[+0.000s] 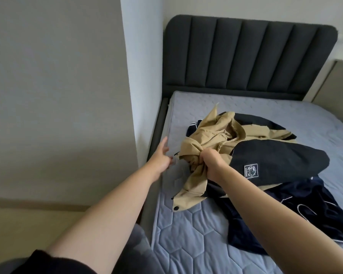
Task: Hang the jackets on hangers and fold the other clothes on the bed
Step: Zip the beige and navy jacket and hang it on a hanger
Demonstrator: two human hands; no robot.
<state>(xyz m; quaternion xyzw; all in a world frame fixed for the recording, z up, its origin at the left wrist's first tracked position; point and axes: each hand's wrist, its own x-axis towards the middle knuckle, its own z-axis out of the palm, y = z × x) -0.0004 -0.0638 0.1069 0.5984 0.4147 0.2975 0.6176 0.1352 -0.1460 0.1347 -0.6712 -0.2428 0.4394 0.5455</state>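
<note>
A pile of clothes lies on the bare blue-grey mattress (186, 240). On top is a crumpled tan jacket (212, 135) with a dark snap on its hanging end. My right hand (212, 165) grips a bunched part of this jacket and lifts it a little. Under it lies a black jacket (275, 157) with a white square patch. A dark navy garment (297, 210) with white piping spreads at the pile's near right. My left hand (161, 157) reaches out with straight fingers near the mattress's left edge, left of the tan jacket, holding nothing.
A dark grey padded headboard (246, 54) stands at the far end of the bed. A wall corner (129, 76) rises close to the bed's left side. A light wooden panel (337, 89) stands at the far right. Pale floor shows at the lower left.
</note>
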